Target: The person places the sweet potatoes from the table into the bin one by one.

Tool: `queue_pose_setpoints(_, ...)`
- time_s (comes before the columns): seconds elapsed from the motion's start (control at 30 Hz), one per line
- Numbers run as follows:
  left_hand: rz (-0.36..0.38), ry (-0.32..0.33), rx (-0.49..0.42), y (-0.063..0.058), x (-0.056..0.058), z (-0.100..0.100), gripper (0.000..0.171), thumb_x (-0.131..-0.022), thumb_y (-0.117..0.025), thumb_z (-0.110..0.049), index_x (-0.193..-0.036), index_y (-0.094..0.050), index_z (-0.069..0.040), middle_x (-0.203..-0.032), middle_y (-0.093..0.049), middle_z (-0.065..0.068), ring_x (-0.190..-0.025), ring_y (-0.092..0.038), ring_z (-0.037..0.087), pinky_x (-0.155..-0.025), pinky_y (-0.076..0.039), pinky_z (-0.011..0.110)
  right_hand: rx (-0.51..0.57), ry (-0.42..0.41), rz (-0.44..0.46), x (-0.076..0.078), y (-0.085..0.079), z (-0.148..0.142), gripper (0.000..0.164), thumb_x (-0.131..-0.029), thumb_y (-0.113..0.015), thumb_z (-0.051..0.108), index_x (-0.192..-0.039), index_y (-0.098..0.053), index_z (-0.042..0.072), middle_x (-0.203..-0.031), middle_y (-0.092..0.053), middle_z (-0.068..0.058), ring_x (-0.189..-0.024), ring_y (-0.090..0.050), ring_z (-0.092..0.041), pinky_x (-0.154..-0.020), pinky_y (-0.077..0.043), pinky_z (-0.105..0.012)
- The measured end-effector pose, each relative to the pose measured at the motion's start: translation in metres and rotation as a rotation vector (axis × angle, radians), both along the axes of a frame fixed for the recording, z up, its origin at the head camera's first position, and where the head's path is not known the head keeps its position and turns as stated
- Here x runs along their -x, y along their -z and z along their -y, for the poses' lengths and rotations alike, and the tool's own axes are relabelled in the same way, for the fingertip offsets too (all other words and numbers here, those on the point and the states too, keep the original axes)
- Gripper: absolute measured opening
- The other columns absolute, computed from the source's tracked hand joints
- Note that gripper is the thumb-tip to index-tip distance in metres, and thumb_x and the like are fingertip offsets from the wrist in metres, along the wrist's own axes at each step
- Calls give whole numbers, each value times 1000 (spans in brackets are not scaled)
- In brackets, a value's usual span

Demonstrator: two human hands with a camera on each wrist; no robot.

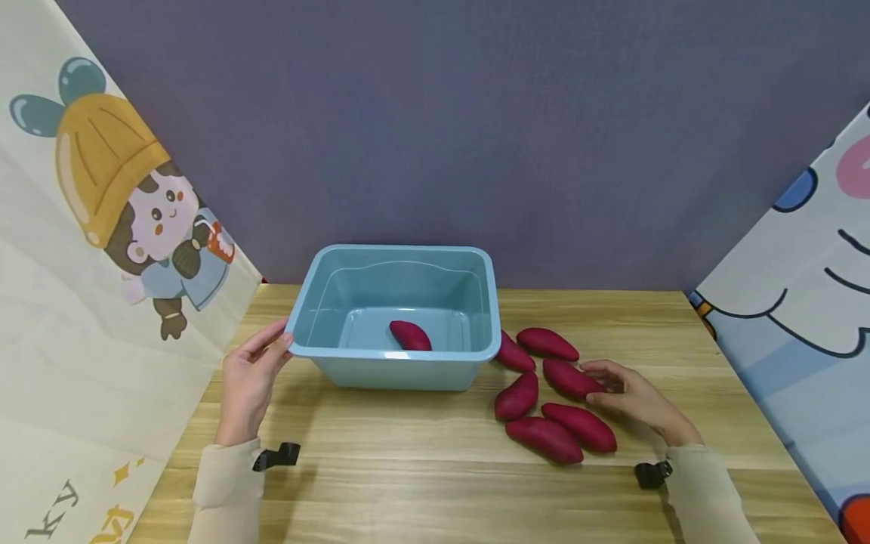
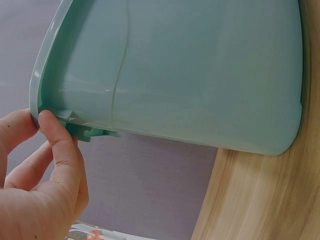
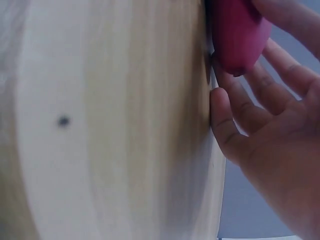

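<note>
A light blue plastic basin stands on the table, one purple-red sweet potato lying inside. My left hand pinches the basin's left rim near its front corner; in the left wrist view, thumb and fingers meet at that rim. To the basin's right lie several more sweet potatoes. My right hand holds the right end of one sweet potato among them, fingers on its far side and thumb on the near side. Close up, the right wrist view shows this sweet potato between thumb and fingers.
The wooden table ends at a grey-purple partition behind the basin. Printed cloth panels flank both sides. One sweet potato lies partly hidden behind the basin's right edge. A small black camera sits on each wrist.
</note>
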State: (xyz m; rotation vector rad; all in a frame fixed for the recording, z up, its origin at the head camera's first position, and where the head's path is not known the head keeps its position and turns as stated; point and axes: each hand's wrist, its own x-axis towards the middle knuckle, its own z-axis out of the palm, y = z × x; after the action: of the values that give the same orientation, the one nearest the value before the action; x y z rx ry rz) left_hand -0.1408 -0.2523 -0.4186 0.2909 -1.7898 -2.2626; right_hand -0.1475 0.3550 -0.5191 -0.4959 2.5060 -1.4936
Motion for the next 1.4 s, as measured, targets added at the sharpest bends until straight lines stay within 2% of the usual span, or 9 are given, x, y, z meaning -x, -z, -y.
queue_pose_setpoints(0.13, -7, 3, 8, 0, 0, 0, 49, -90, -76, -10, -132, -60, 8, -116, -68, 5, -97, -68, 13, -84, -57, 25, 3, 17, 36, -1, -1, -1, 51, -93, -74, 11, -137, -53, -3, -128, -61, -23, -110, -61, -9, -85, -54, -23)
queue_pose_setpoints(0.37, -24, 6, 10, 1, 0, 0, 48, -90, -76, -9, -131, -61, 8, -115, -69, 5, -97, -69, 13, -85, -57, 26, -22, 82, 81, -5, -6, 0, 48, -95, -73, 17, -136, -56, 0, -124, -65, -15, -105, -63, -10, -81, -56, -26)
queue_pose_setpoints(0.6, -12, 3, 12, 1, 0, 0, 48, -90, -77, -10, -132, -61, 8, -115, -69, 4, -97, -68, 13, -85, -56, 26, -39, 85, 21, -8, -18, 3, 45, -96, -71, 17, -135, -56, -2, -123, -64, -18, -105, -63, -10, -81, -55, -24)
queue_pose_setpoints(0.77, -17, 10, 4, 1, 0, 0, 48, -90, -76, -9, -131, -61, 8, -115, -69, 5, -96, -68, 13, -85, -56, 26, -78, 121, -39, -9, -29, 5, 44, -96, -71, 19, -135, -58, 0, -125, -64, -15, -106, -62, -7, -83, -53, -22)
queue_pose_setpoints(0.9, -24, 14, -2, 1, -1, 0, 48, -90, -76, -9, -132, -60, 9, -114, -69, 5, -96, -68, 13, -85, -56, 26, -96, 132, -88, -7, -44, 9, 44, -97, -71, 20, -135, -59, 2, -126, -63, -13, -106, -61, -3, -83, -53, -21)
queue_pose_setpoints(1.1, -18, 12, 1, 1, -1, 0, 50, -90, -77, -10, -132, -59, 9, -115, -68, 5, -97, -68, 13, -86, -56, 26, -104, 104, -158, 2, -72, 21, 44, -97, -70, 17, -136, -57, 0, -127, -63, -14, -108, -58, -2, -86, -50, -16)
queue_pose_setpoints(1.4, -19, 19, -4, 1, -1, 1, 51, -90, -76, -10, -133, -58, 10, -116, -68, 5, -98, -68, 13, -85, -56, 25, -120, 13, -260, 28, -127, 46, 45, -96, -70, 12, -139, -56, 6, -129, -62, -10, -107, -59, -7, -82, -51, -18)
